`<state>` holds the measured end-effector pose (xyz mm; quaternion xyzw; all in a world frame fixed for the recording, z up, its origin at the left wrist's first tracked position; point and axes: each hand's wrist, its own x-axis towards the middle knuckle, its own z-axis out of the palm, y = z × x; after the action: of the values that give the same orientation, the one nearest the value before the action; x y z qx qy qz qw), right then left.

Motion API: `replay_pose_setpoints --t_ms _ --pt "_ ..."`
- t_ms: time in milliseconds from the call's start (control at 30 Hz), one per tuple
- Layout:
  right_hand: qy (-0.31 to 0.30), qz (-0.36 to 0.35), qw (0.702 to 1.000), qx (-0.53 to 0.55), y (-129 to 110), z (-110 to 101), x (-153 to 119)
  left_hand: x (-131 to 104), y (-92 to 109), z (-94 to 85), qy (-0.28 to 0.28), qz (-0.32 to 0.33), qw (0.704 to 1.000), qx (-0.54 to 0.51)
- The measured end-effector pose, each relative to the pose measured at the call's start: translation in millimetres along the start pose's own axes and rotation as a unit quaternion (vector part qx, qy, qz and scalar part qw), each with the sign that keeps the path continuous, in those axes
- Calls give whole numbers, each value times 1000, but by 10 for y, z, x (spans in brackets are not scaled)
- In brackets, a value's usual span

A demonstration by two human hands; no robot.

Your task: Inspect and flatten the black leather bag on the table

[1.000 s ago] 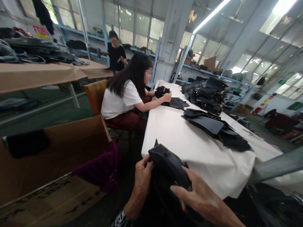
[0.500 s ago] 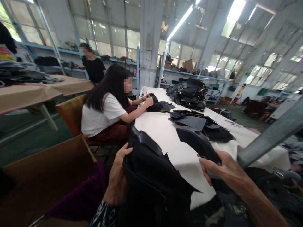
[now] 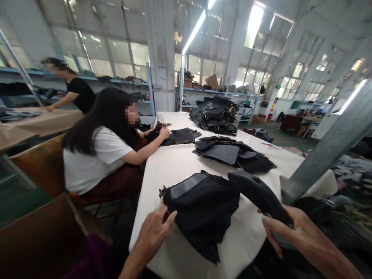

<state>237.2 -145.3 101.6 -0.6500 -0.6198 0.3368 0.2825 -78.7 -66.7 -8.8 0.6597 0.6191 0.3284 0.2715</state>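
Note:
A black fabric piece (image 3: 203,211) with a smooth dark band and gold zipper teeth on its left edge lies on the white-covered table (image 3: 157,170). My left hand (image 3: 154,230) is at its near left corner, thumb and forefinger apart; whether the fingertips still touch it cannot be told. My right hand (image 3: 293,232) grips a curved black tool (image 3: 255,190) with a rounded, smooth body, its far end at the fabric's right edge. The tool's exact kind cannot be made out. Beyond them sits a low stack of black pieces (image 3: 229,153).
A seated person (image 3: 95,151) handles black pieces at the table's left side. A taller black pile (image 3: 215,114) stands farther back. A slanted metal post (image 3: 328,155) rises on the right. At lower left is a cardboard box (image 3: 40,236). Another person (image 3: 78,91) works behind.
The black fabric piece has gone from my left hand's hold onto the table, and the fingers have loosened. My right hand still holds the curved tool. The view has swung right.

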Motion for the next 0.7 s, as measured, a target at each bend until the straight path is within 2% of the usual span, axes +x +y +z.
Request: replay_pose_setpoints --t_ms 67,133,200,233,300,367,433,500,567,633,700 --pt "-16 15 1000 20 34 65 66 123 87 -207 60 9 991 121" --pt "-24 24 999 42 69 116 131 382 262 -437 123 43 976 173" --pt "-29 27 998 52 109 146 187 745 448 -554 117 108 970 182" --pt "-31 29 998 50 130 155 211 944 523 -546 89 140 970 179" --pt "-35 34 998 37 164 160 249 1327 608 -404 -8 170 975 145" --pt "-42 39 998 18 179 155 276 1619 601 -157 -128 148 978 68" --pt "-48 53 997 5 169 151 299 1763 537 97 -237 103 966 -7" --pt "-53 77 996 0 144 159 326 1758 473 280 -315 54 944 -84" --pt "-63 93 994 5 117 188 360 1657 447 368 -364 4 914 -178" --pt "-80 93 992 21 94 240 398 1530 466 378 -383 -31 885 -262" --pt "-91 90 991 38 70 307 430 1417 519 348 -372 -50 873 -312"
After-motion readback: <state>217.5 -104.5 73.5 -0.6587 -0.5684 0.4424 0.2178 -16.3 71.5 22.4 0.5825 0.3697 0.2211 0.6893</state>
